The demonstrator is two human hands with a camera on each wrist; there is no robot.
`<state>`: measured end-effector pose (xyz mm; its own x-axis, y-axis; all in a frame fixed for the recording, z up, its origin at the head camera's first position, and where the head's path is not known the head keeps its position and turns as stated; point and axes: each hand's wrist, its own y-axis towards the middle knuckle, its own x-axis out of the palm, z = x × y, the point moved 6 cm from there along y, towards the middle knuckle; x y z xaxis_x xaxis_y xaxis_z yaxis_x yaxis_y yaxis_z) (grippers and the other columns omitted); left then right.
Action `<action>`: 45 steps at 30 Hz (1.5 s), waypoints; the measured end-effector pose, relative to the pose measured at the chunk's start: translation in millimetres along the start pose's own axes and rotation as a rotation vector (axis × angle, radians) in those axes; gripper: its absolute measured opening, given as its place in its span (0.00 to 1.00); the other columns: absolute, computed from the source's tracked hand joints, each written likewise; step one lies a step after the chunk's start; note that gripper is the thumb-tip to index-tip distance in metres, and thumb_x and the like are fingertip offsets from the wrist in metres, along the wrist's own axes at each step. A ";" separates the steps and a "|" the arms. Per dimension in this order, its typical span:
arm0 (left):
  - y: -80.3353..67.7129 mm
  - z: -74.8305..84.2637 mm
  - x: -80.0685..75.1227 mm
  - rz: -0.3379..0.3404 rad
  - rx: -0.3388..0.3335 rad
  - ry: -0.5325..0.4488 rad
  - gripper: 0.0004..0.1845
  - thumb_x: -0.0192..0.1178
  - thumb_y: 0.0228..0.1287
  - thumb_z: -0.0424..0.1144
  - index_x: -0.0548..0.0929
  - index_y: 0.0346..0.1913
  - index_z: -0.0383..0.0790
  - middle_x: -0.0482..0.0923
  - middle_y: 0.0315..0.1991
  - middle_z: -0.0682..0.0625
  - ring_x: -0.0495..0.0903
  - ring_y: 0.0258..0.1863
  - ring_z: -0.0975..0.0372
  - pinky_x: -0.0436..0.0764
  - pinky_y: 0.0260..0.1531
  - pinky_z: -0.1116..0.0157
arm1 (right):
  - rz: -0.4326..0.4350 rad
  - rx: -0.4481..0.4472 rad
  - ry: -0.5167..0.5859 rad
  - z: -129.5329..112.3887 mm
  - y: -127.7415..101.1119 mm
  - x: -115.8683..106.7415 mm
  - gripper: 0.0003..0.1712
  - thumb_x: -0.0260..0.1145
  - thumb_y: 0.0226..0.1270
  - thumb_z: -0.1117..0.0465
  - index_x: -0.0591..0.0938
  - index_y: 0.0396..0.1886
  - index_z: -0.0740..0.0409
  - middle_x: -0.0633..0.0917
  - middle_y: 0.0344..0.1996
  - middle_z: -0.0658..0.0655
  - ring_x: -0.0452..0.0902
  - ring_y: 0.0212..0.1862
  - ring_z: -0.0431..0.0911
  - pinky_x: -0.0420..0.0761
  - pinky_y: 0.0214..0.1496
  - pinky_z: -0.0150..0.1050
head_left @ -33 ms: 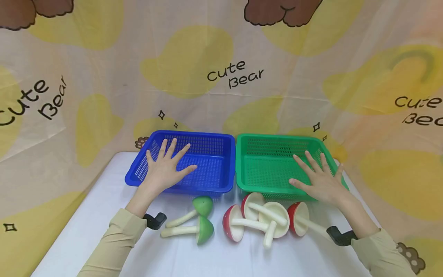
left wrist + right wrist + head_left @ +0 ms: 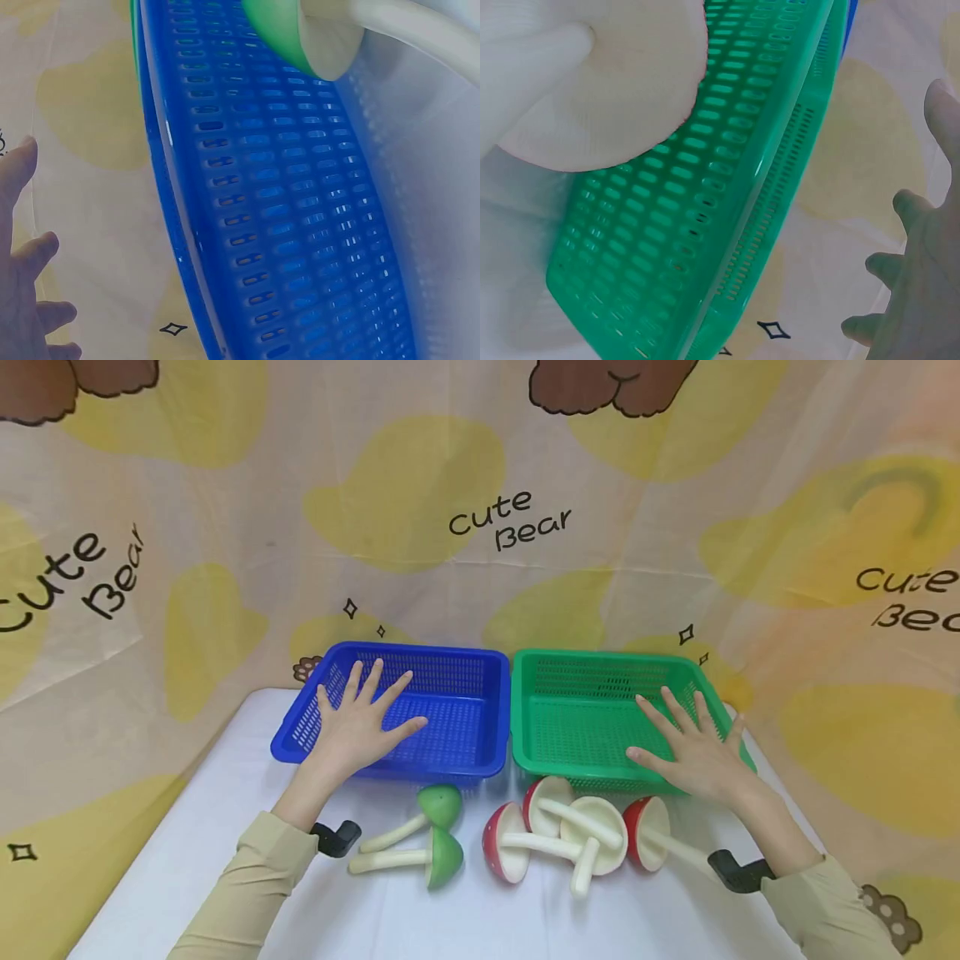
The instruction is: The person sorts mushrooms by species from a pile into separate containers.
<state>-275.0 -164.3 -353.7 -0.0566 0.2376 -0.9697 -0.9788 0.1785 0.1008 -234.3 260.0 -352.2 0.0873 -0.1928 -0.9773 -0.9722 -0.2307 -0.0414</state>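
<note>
Over the left part of a blue basket [image 2: 450,731] my left hand [image 2: 356,731] spreads its fingers, holding nothing. My right hand [image 2: 697,756], also spread and holding nothing, is above the right side of a green basket [image 2: 577,727]. In front of the blue basket lie two toy mushrooms with green caps, an upper one [image 2: 440,806] and a lower one [image 2: 446,858]. Several red-capped toy mushrooms [image 2: 506,852] lie before the green basket, most overlapping; one [image 2: 648,835] lies apart at the right. A green cap [image 2: 289,34] and a pale mushroom underside [image 2: 637,90] show in the wrist views.
The baskets stand side by side on a white-covered table [image 2: 420,927]. Behind them hangs a patterned cloth [image 2: 420,493] with yellow patches and lettering. A black wrist mount [image 2: 337,838] sits at the left wrist, another [image 2: 741,872] at the right.
</note>
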 end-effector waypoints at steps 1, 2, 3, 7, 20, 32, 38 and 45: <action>-0.6 0.0 -0.1 -0.001 0.000 -0.001 0.43 0.43 0.59 0.76 0.50 0.75 0.65 0.37 0.79 0.43 0.28 0.77 0.45 0.25 0.62 0.28 | 0.000 0.000 0.002 -0.3 -0.4 0.0 0.48 0.49 0.65 0.28 0.39 0.77 0.34 0.38 0.78 0.62 0.21 0.73 0.72 0.17 0.55 0.80; -1.2 -0.2 0.0 -0.002 -0.001 -0.001 0.43 0.43 0.59 0.76 0.50 0.75 0.65 0.37 0.79 0.43 0.28 0.77 0.45 0.25 0.62 0.28 | 0.000 -0.001 0.003 -0.5 -0.7 0.1 0.48 0.49 0.65 0.28 0.39 0.77 0.34 0.38 0.78 0.62 0.21 0.73 0.72 0.16 0.55 0.80; -1.8 -0.5 0.1 -0.004 -0.003 -0.002 0.43 0.43 0.59 0.75 0.50 0.75 0.65 0.37 0.79 0.44 0.28 0.77 0.45 0.25 0.62 0.28 | -0.001 -0.002 0.006 -0.7 -0.9 0.3 0.48 0.49 0.65 0.28 0.40 0.77 0.34 0.38 0.78 0.62 0.21 0.73 0.72 0.16 0.55 0.80; -5.0 -0.8 0.7 -0.015 -0.009 -0.004 0.42 0.43 0.60 0.75 0.50 0.75 0.64 0.36 0.79 0.44 0.28 0.77 0.45 0.25 0.63 0.28 | -0.007 -0.005 0.009 -0.6 -2.0 0.7 0.48 0.49 0.65 0.28 0.41 0.77 0.35 0.38 0.78 0.62 0.22 0.73 0.72 0.17 0.56 0.80; -15.1 1.3 1.9 -0.008 0.012 0.010 0.40 0.43 0.63 0.73 0.50 0.75 0.65 0.40 0.79 0.43 0.32 0.77 0.44 0.28 0.63 0.27 | -0.002 -0.041 -0.004 -1.1 -15.8 2.4 0.46 0.52 0.66 0.30 0.45 0.77 0.36 0.44 0.77 0.63 0.28 0.74 0.73 0.19 0.57 0.80; -25.9 -1.3 0.9 -0.002 0.009 -0.005 0.39 0.45 0.63 0.71 0.52 0.75 0.64 0.40 0.79 0.44 0.34 0.77 0.43 0.28 0.63 0.27 | 0.069 -0.082 -0.007 -7.5 -32.8 -1.4 0.43 0.53 0.68 0.34 0.49 0.77 0.39 0.50 0.76 0.64 0.29 0.76 0.67 0.15 0.60 0.76; -32.2 -4.8 2.8 0.006 0.005 -0.009 0.38 0.46 0.64 0.70 0.53 0.74 0.65 0.42 0.78 0.44 0.36 0.77 0.43 0.28 0.63 0.27 | 0.105 -0.105 -0.026 -7.6 -42.8 1.4 0.43 0.54 0.68 0.35 0.51 0.77 0.38 0.53 0.76 0.64 0.32 0.77 0.65 0.13 0.63 0.72; -40.2 -10.2 5.8 0.041 0.010 -0.013 0.38 0.47 0.64 0.69 0.56 0.74 0.63 0.46 0.78 0.43 0.39 0.77 0.43 0.30 0.63 0.27 | 0.123 -0.095 -0.011 -5.9 -52.9 9.6 0.42 0.56 0.68 0.37 0.52 0.76 0.38 0.55 0.75 0.64 0.33 0.77 0.64 0.16 0.63 0.73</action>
<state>-238.0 -179.8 -365.6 -0.0943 0.2577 -0.9616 -0.9735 0.1781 0.1432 -180.7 264.7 -358.1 -0.0345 -0.2146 -0.9761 -0.9503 -0.2954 0.0985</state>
